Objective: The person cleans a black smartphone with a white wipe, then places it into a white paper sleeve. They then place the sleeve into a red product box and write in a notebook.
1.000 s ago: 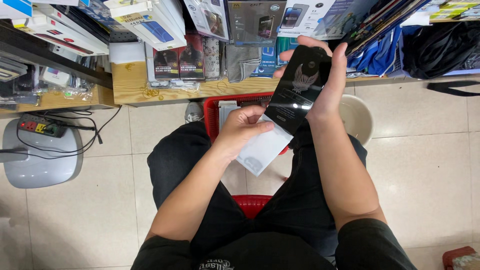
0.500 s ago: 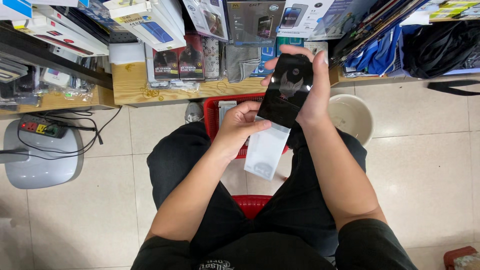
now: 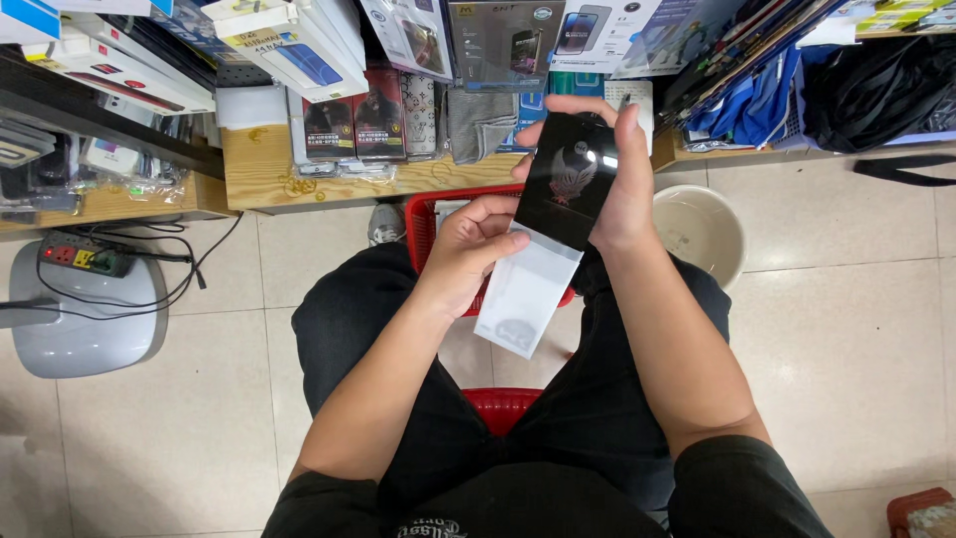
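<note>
1. The right hand [image 3: 622, 189] grips a black sleeve [image 3: 570, 179] by its edges and holds it up above the lap.
2. The left hand [image 3: 468, 249] pinches a white pouch [image 3: 523, 294] that sticks out of the sleeve's lower end.
3. A red basket [image 3: 423, 224] stands below the hands, and a white bucket [image 3: 712, 234] is to the right.

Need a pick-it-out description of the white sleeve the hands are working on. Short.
Start at the red plastic basket on the floor between the seated person's knees. Just above it, the right hand holds up a glossy black flat pack with a silver winged emblem. The white translucent sleeve hangs out of its lower end, pinched by the left hand; it is the only pale, plain piece there.
</note>
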